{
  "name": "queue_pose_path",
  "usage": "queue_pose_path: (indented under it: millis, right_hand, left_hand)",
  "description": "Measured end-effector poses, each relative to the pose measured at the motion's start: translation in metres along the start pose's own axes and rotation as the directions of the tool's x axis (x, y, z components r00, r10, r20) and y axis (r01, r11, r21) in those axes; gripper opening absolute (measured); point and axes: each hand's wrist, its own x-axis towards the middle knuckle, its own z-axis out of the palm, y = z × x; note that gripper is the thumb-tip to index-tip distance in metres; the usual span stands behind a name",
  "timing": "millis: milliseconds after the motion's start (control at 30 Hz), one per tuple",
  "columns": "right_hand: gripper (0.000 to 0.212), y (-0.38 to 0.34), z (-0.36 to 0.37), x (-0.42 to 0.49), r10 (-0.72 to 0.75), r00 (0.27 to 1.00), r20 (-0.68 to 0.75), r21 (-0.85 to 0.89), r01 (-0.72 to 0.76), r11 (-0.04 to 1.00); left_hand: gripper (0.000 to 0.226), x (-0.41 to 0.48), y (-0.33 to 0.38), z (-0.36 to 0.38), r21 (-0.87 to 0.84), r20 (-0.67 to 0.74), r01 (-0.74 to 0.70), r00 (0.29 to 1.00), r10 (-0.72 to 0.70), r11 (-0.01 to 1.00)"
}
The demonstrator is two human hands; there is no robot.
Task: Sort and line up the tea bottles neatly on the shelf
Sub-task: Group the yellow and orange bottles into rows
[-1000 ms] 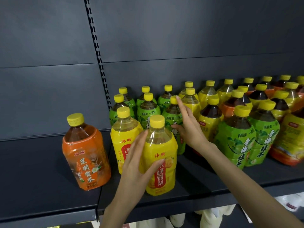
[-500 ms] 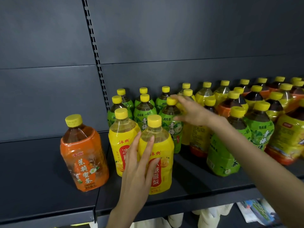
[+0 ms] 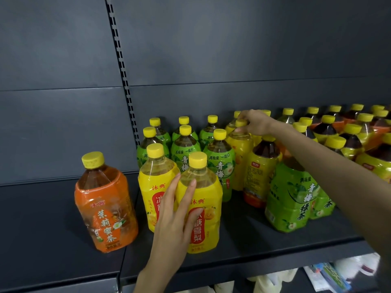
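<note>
While our left hand rests flat and ungripping on the front yellow bottle at the shelf edge, our right hand pinches a rear yellow bottle's cap: sorting underway, next likely lifting it forward beside its kind.

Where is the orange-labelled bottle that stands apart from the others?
In the head view, the orange bottle stands upright, alone at the left front of the shelf, left of the two front yellow bottles that the left hand rests on.
</note>
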Motion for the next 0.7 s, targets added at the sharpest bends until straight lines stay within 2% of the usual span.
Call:
queue_pose_path:
  millis: [300, 700]
  right_hand:
    - [0.046, 0.004, -0.02, 0.004, -0.111, 0.984, 0.139, -0.123, 0.129, 0.984]
    - [0.033, 0.021, -0.032, 0.007, -0.194, 0.969, 0.155, -0.172, 0.22, 0.96]
  left_hand:
    - [0.052, 0.0, 0.0, -0.002, -0.005, 0.014, 0.007, 1.0, -0.007, 1.0]
    - [0.051, -0.001, 0.0, -0.002, -0.034, 0.022, 0.015, 1.0, -0.014, 0.999]
